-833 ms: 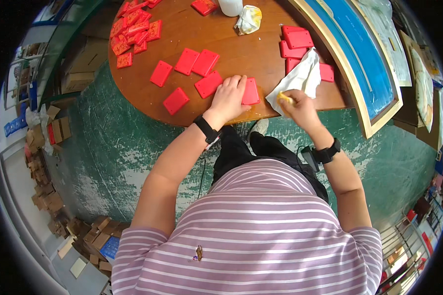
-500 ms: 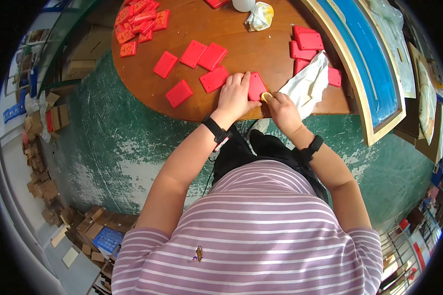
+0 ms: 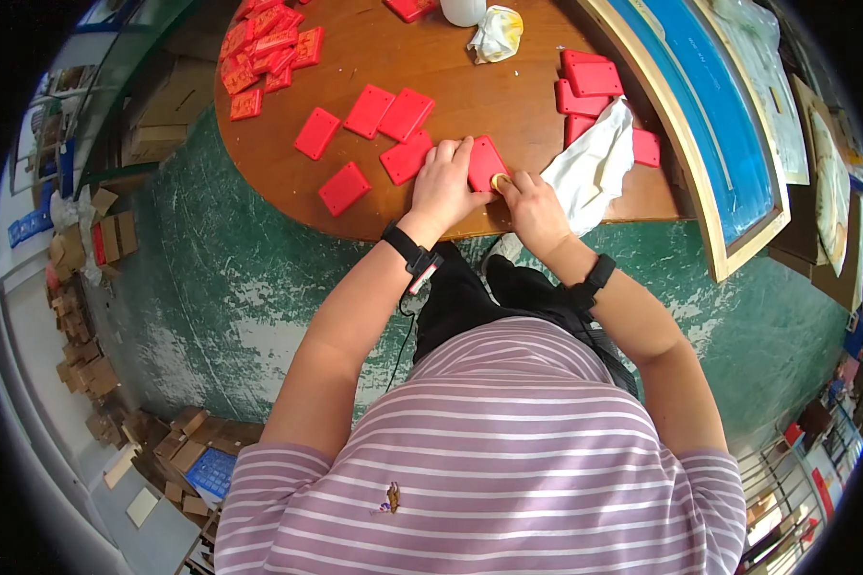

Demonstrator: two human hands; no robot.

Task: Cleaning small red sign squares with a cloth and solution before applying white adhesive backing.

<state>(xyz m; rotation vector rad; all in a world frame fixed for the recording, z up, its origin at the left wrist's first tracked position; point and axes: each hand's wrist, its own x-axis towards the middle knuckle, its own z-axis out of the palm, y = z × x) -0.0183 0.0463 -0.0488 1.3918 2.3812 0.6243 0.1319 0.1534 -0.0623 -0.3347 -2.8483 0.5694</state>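
Observation:
My left hand is closed on the left side and near edge of a flat red plastic case at the table's front edge. A small pale-yellow piece, perhaps a folded scrap of cloth or a pad, is pinched in the fingers of my right hand. It presses against the case's near right corner. Just left of my left hand lie several similar red cases, flat on the wood. Beside my right hand, a white cloth drapes over the table edge.
Several red cases are stacked at the right. A heap of red pieces lies far left. A crumpled, yellow-stained cloth sits by a white container. A wood-framed blue screen bounds the right side of the wooden table.
The view has shifted slightly, so the table's things appear a little farther left. My right hand has moved left with the pale-yellow piece, farther onto the case's corner. My left hand keeps its hold.

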